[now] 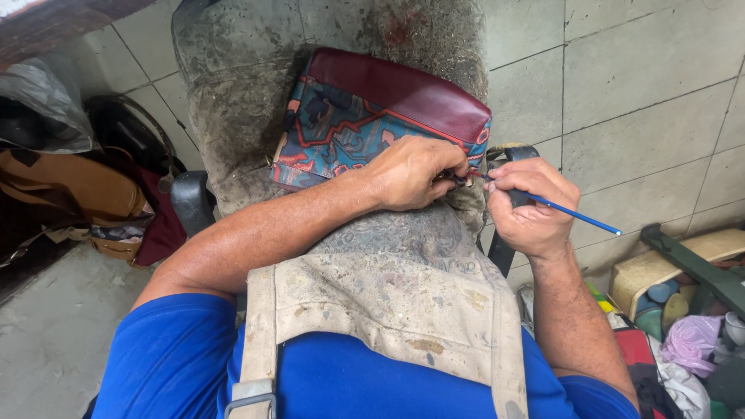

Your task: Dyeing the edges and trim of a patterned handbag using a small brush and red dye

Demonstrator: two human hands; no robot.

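One bag [372, 116] is laid across the top of a worn, grimy stand [240, 101], its patterned side up and its single maroon flap toward the far edge. The bag's near right corner is pressed down by the left hand [411, 172], whose fingers are curled tight over the edge there. One thin blue brush [570, 211] is gripped in the right hand [528, 206], pinched between thumb and fingers, with its tip brought to the same near right corner of the bag, just beside the left fingertips; the handle is angled out to the right and slightly down. The exact spot touched by the tip is hidden between the two hands.

One stained canvas apron [403, 299] is worn over a blue shirt [171, 357], and two of its straps are seen, one at each shoulder. The near edge of the stand is covered by the apron's bib.

To the left of the stand, a tan bag [74, 186] is seen lying on the floor by the wall, with a grey plastic sheet [46, 97] above it. At the lower right, one dark green bar [694, 268] is seen across a pale box, with a pink plastic bag [691, 341] and several small pots beside it, too cluttered to be counted. The wall behind is faced with pale tiles [636, 85].
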